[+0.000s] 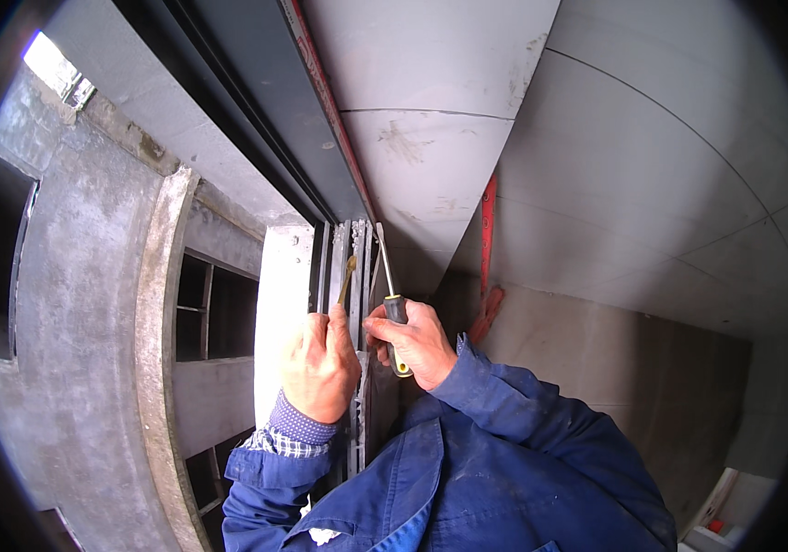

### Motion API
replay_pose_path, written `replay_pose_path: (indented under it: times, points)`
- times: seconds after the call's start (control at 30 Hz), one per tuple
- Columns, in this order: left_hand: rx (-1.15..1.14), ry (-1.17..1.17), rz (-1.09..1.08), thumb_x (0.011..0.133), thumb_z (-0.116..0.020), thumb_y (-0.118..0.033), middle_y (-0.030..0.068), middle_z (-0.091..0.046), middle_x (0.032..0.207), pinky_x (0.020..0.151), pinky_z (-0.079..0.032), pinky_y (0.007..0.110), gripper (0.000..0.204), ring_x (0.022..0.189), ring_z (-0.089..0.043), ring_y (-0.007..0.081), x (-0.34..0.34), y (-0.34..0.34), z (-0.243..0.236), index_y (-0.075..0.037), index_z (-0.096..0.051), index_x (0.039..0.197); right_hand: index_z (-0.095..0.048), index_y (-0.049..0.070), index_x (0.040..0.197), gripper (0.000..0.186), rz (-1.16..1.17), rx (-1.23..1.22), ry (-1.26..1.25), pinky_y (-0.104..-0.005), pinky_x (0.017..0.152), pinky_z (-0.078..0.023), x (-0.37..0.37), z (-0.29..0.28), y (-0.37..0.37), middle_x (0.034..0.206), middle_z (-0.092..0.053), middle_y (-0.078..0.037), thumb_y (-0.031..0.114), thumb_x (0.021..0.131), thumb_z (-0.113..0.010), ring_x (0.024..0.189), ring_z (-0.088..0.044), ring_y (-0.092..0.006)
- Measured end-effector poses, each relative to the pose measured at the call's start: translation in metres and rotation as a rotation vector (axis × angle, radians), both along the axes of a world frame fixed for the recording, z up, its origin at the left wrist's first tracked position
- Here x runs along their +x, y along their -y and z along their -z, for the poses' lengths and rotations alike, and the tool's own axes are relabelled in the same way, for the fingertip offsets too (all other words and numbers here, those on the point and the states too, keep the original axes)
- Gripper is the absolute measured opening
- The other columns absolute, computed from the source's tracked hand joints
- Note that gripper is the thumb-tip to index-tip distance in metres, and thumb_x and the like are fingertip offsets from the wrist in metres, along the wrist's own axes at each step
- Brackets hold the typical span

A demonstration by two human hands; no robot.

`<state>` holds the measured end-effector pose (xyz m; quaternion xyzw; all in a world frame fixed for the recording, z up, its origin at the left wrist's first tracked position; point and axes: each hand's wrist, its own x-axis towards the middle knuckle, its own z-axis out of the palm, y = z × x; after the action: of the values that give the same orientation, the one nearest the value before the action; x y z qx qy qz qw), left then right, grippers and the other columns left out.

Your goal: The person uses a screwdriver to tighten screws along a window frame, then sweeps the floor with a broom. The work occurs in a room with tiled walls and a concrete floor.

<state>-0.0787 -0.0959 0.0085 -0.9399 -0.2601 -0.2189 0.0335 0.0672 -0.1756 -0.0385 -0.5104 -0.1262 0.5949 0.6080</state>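
My left hand (pixel 322 365) is closed on a thin brass-coloured strip (pixel 349 275) with a wider end, which points up and away over the metal window track (pixel 360 241). To its right, my right hand (pixel 423 342) wraps round the black and yellow handle of a screwdriver (pixel 388 267). The screwdriver's bare shaft points away from me, its tip close to the track's right edge. Both hands are near each other above the track. I cannot tell whether the strip or the screwdriver tip touches the frame.
A dark grey frame panel (pixel 256 101) with a red strip (pixel 331 106) along its edge runs away from me. Pale wall tiles (pixel 431 64) stand beside it. A red strap (pixel 488 235) hangs at the right. Beyond the opening on the left is a concrete building (pixel 81 258).
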Motion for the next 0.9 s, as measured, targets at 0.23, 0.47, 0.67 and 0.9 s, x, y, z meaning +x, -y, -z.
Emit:
replay_pose_path:
  times: [0.23,0.47,0.67,0.9]
  points:
    - [-0.045,-0.117,-0.022,0.084,-0.067,-0.008,0.0133,-0.056,0.085,0.063,-0.051,0.039,0.038,0.072,-0.062,0.0281,0.009,0.007,0.000,0.007,-0.062,0.119,-0.065,0.001,0.095,0.015,0.005,0.014,-0.020,-0.0274,0.055,-0.050,-0.002,-0.001,0.003,0.080,-0.068,-0.006,0.016,0.098,-0.068,0.061,-0.063,-0.0124]
    - [-0.085,-0.007,-0.043,0.083,-0.070,-0.009,0.0145,-0.056,0.084,0.064,-0.052,0.041,0.036,0.072,-0.061,0.0311,0.013,-0.001,0.017,0.006,-0.063,0.115,-0.065,0.001,0.093,0.013,0.006,0.022,0.005,-0.0278,0.055,-0.049,0.001,-0.003,0.004,0.078,-0.067,-0.006,0.014,0.096,-0.067,0.061,-0.062,-0.0130]
    - [-0.089,0.005,-0.027,0.082,-0.071,-0.008,0.0148,-0.057,0.085,0.065,-0.052,0.042,0.040,0.073,-0.061,0.0324,0.017,-0.007,0.026,0.007,-0.063,0.119,-0.066,0.000,0.095,0.013,0.023,0.007,-0.002,-0.0275,0.053,-0.049,0.000,-0.004,0.005,0.076,-0.066,-0.006,0.013,0.094,-0.068,0.059,-0.062,-0.0127]
    - [-0.200,0.039,-0.079,0.078,-0.078,-0.009,0.0171,-0.059,0.087,0.062,-0.054,0.044,0.054,0.071,-0.064,0.0365,0.022,-0.001,0.034,0.003,-0.059,0.127,-0.066,0.000,0.096,0.013,0.028,-0.009,-0.008,-0.0270,0.054,-0.049,-0.002,0.002,0.004,0.078,-0.067,-0.006,0.013,0.095,-0.068,0.060,-0.063,-0.0127]
